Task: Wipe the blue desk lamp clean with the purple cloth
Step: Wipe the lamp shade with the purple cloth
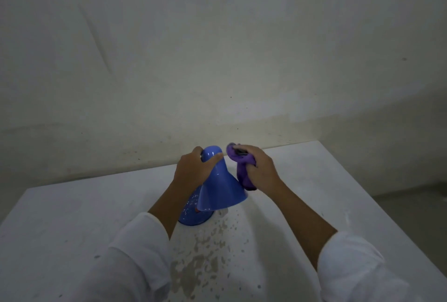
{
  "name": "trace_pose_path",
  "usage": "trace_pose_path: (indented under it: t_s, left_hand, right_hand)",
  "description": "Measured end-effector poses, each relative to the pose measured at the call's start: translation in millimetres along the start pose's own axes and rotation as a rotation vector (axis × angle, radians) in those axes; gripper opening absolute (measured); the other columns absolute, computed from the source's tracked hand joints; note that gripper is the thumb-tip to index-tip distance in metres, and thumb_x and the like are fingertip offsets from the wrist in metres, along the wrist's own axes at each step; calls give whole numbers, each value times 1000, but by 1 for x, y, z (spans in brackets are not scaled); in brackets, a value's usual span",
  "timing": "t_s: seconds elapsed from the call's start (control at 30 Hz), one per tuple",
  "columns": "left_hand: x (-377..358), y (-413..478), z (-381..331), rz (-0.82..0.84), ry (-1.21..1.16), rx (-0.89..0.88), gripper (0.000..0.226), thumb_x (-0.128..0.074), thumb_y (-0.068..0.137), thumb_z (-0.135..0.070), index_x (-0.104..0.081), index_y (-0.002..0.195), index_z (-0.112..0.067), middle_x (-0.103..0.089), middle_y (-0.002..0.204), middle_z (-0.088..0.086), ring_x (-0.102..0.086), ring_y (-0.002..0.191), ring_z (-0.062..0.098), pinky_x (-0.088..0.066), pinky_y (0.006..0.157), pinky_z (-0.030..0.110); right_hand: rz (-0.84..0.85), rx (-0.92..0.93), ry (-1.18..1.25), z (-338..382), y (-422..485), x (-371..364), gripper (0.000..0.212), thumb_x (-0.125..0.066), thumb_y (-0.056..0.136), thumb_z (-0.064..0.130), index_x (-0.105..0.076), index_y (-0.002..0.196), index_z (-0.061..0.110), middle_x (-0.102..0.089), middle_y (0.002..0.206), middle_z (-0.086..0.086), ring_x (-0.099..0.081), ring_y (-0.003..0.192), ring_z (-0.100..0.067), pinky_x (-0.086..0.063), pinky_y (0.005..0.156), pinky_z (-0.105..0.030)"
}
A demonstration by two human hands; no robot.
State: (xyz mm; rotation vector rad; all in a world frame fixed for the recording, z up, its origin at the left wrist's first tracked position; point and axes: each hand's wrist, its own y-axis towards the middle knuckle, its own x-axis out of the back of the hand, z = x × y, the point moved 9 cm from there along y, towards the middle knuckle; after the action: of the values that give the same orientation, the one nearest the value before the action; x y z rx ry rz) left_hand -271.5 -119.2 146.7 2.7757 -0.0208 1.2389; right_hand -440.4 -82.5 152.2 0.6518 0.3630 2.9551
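Note:
The blue desk lamp (220, 188) stands near the middle of the white table (72, 217), its cone shade tilted toward me over a round blue base. My left hand (192, 169) grips the narrow top of the shade, thumb across the front. Just right of the shade, my right hand (260, 168) is closed around the bunched purple cloth (243, 171). The cloth hangs down and touches the shade's right rim. A small dark part shows at the top of the cloth; I cannot tell what it is.
A pale plaster wall (217, 59) rises right behind the table's far edge. Chipped, speckled paint (205, 248) marks the tabletop in front of the lamp. The table's right edge drops to a grey floor (411, 205). White sleeves cover both forearms.

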Motion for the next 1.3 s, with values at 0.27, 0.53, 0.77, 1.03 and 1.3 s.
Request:
trace_pose_path:
  t_s: [0.27, 0.53, 0.77, 1.03, 1.3]
  left_hand:
    - [2, 3, 6, -22, 1, 23, 47, -54, 85, -51, -54, 102, -7, -58, 86, 6, -56, 80, 24, -42, 74, 32]
    - [-1, 2, 3, 6, 10, 12, 47, -52, 87, -50, -53, 106, -7, -58, 88, 6, -56, 82, 24, -42, 75, 32]
    - [5, 4, 7, -2, -59, 62, 48, -53, 85, -51, -55, 99, -5, -60, 87, 11, -57, 81, 27, -50, 77, 40]
    - [2, 8, 6, 65, -91, 109, 53, -52, 86, -51, -53, 116, -8, -61, 113, 17, -59, 96, 32, -57, 78, 42]
    - [5, 8, 10, 56, -172, 160, 46, -53, 85, -52, -56, 96, -8, -62, 102, 15, -61, 87, 32, -58, 72, 43]
  right_hand:
    - [284, -126, -53, -54, -31, -27, 39, -41, 91, -1, -54, 123, 15, -56, 115, 4, -53, 107, -11, -39, 78, -1]
    - [173, -176, -134, -51, -6, 4, 37, -44, 91, 4, -50, 127, 14, -58, 124, -10, -54, 109, -20, -43, 88, -26]
    - [328, -99, 37, -34, -16, -32, 51, -36, 86, -6, -51, 129, 17, -55, 128, 0, -51, 115, -15, -39, 97, -23]
    - [307, -239, -231, -76, -22, 5, 42, -39, 91, -4, -51, 127, 13, -56, 126, -10, -52, 108, -18, -40, 85, -24]
    - [321, -111, -38, -22, -3, -22, 62, -32, 78, -15, -53, 127, 15, -56, 127, -3, -51, 113, -14, -37, 93, -20]
